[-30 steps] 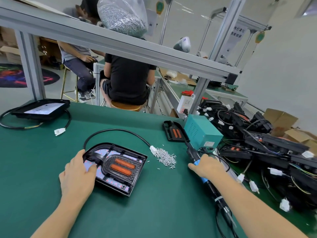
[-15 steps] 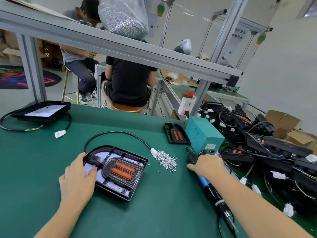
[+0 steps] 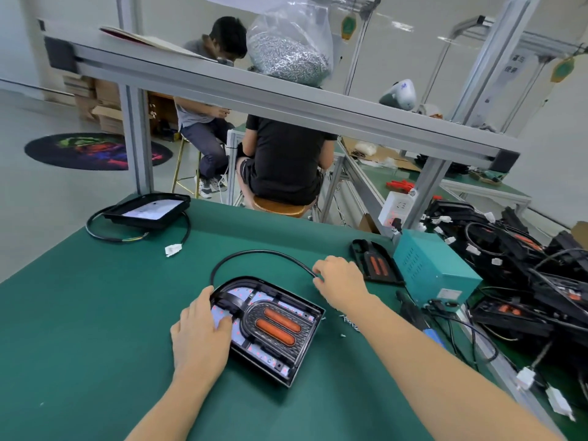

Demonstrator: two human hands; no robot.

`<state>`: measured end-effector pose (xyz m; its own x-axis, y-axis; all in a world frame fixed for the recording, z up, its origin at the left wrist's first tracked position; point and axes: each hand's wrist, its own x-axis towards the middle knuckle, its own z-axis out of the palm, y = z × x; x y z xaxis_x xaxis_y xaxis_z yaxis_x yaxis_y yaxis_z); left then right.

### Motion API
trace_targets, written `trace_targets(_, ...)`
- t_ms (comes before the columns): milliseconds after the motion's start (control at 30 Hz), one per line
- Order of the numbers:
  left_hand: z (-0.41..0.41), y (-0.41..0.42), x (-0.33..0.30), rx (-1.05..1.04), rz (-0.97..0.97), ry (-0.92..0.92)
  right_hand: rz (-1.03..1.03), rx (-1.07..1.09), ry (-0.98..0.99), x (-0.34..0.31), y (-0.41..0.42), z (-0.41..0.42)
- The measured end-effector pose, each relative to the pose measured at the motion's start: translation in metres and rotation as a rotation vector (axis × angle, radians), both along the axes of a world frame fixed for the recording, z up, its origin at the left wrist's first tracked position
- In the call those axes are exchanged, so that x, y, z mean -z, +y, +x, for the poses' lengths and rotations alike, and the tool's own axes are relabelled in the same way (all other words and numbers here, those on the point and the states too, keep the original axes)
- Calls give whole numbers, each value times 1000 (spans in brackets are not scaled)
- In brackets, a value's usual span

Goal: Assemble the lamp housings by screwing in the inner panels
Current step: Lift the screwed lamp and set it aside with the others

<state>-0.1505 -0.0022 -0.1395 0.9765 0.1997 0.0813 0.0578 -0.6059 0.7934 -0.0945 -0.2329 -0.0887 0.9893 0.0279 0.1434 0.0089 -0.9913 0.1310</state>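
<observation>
Green mat [image 3: 95, 329] covers the whole bench, and the black lamp housing [image 3: 305, 345] sits pretty much dead centre of it, open side up, with the inner panel [image 3: 276, 326] and its two orange strips nested inside. The person's left hand [image 3: 200, 335] lies flat on the housing's 9 o'clock edge, fingers fairly straight and spread over the rim and onto the white LED board, pressing more than gripping. Right hand [image 3: 340, 281] is over at the housing's 1 o'clock, just past the far corner, fingers curled down at the spot where the black cable [image 3: 254, 254] loops round. Honestly can't tell if it's pinching something, the fingertips are hidden. A few loose screws [image 3: 348, 321] peek out under that forearm at 3 o'clock of the housing. The electric screwdriver [image 3: 416, 316] lies on the mat further out at 3 o'clock, nobody holding it, next to the teal power box [image 3: 429, 268]. A spare inner panel [image 3: 375, 265] sits at 2 o'clock. Another housing [image 3: 149, 211] rests way off at 10 o'clock. A heap of black housings [image 3: 525, 265] is piled on the right edge.
</observation>
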Motion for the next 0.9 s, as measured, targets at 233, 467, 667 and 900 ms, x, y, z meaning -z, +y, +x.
trace_targets(233, 2, 1, 4, -6, 15, -29, -75, 183, 103, 20, 0, 24)
trace_targets(467, 2, 0, 4, -15, 19, -29, 50, 181, -10, 18, 4, 22)
trace_targets(667, 2, -1, 4, -22, 14, -43, 747, 104, 69, -9, 20, -7)
trace_targets(900, -1, -2, 3, -28, -7, -73, 913, 77, 291, -10, 21, -43)
